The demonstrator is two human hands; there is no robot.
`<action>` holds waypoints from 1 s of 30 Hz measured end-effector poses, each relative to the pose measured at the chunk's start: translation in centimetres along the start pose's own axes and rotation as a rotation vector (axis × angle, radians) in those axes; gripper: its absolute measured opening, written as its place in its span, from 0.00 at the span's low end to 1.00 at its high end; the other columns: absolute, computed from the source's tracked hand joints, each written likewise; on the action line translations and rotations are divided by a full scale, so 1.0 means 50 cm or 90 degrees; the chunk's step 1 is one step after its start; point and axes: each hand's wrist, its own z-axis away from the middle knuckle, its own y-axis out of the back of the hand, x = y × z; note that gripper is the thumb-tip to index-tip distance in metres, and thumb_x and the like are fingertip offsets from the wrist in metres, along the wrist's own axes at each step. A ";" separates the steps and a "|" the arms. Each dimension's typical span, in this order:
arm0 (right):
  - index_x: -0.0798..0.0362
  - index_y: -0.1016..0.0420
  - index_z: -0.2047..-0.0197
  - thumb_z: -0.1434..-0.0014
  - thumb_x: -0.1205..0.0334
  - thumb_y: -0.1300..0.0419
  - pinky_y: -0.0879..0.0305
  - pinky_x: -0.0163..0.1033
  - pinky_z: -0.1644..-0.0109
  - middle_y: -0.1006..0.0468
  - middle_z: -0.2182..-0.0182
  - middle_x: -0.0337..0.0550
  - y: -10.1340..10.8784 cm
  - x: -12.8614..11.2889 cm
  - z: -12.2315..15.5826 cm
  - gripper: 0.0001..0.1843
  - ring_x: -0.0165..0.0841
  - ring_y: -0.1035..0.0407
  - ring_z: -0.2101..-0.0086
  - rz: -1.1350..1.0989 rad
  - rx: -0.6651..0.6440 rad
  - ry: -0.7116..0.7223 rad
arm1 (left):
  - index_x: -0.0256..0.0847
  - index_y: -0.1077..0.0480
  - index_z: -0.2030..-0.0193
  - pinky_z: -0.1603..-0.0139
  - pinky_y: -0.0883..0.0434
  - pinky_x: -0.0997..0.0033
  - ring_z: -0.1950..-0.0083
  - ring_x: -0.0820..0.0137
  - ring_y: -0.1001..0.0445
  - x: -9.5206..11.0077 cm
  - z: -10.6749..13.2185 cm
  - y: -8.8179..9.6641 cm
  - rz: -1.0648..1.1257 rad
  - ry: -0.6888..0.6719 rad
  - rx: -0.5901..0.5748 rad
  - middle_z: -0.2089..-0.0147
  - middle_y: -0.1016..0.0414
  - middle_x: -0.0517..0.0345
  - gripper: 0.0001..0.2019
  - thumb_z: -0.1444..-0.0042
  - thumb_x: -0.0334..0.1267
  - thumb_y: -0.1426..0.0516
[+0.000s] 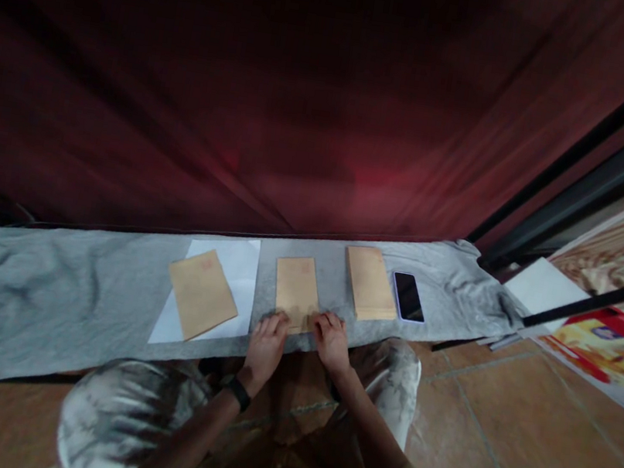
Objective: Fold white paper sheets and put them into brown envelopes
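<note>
Three brown envelopes lie in a row on a grey cloth. Both my hands rest on the near edge of the middle envelope. My left hand presses its lower left corner with the fingers bent down. My right hand presses the lower right corner the same way. The left envelope lies tilted on a white sheet of paper. The right envelope lies beside a black phone.
A dark red curtain hangs right behind the cloth. White papers and a red and yellow printed box lie to the right on the brown tiled floor. My knees in pale mottled trousers sit below the cloth.
</note>
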 end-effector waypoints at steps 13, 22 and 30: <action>0.59 0.42 0.29 0.28 0.59 0.53 0.45 0.50 0.31 0.33 0.35 0.54 -0.036 -0.095 0.064 0.28 0.39 0.42 0.34 -0.019 -0.007 0.158 | 0.32 0.46 0.28 0.29 0.38 0.55 0.28 0.63 0.40 0.006 0.070 -0.109 -0.005 -0.065 -0.041 0.29 0.39 0.42 0.32 0.40 0.27 0.54; 0.55 0.46 0.27 0.30 0.56 0.48 0.51 0.49 0.27 0.38 0.32 0.49 -0.011 -0.026 0.084 0.31 0.38 0.43 0.34 0.113 -0.007 0.163 | 0.32 0.40 0.30 0.29 0.40 0.54 0.27 0.58 0.42 -0.024 0.092 -0.051 -0.091 -0.086 -0.012 0.29 0.39 0.41 0.28 0.35 0.42 0.51; 0.55 0.45 0.28 0.29 0.57 0.49 0.50 0.56 0.29 0.37 0.32 0.52 0.034 0.006 0.095 0.30 0.43 0.44 0.33 0.090 -0.034 0.123 | 0.34 0.41 0.30 0.29 0.41 0.51 0.27 0.58 0.41 -0.026 0.097 -0.029 -0.087 -0.049 -0.045 0.29 0.39 0.41 0.28 0.34 0.43 0.52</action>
